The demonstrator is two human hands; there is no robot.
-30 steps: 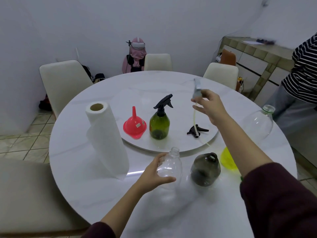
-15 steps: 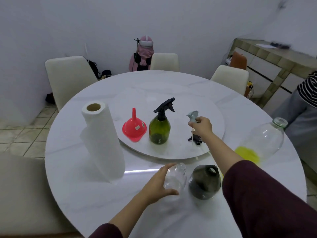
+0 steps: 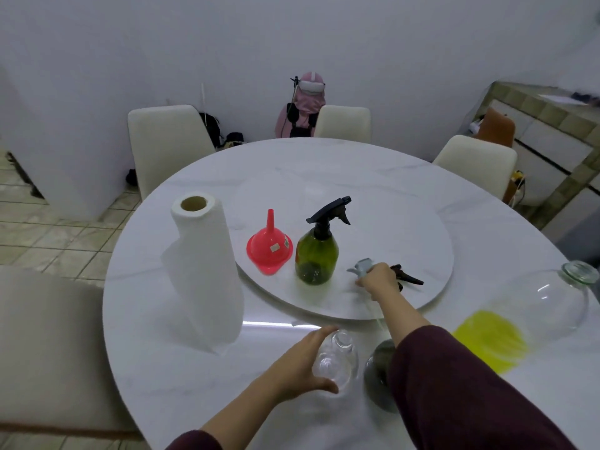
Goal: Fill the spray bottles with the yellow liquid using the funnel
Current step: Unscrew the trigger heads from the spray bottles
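Left hand (image 3: 293, 368) grips clear plastic bottle (image 3: 337, 360), light, tippable: hold mid-body. Right hand (image 3: 378, 280) pinches grey spray head (image 3: 361, 266).

Two bare hands, left hand (image 3: 297, 365) and right hand (image 3: 378, 280). Dark maroon long sleeves (image 3: 454, 391), pushed up, forearms bare. No gloves, rings or watch visible.

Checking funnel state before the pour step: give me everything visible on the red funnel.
The red funnel looks like glossy moulded plastic. It stands upside down: wide mouth flat on the white turntable, narrow spout pointing straight up. Two small stickers sit on the cone's side. It rests near the turntable's left edge, just left of the green spray bottle, apart from it. Neither hand touches it, and no liquid shows on it.
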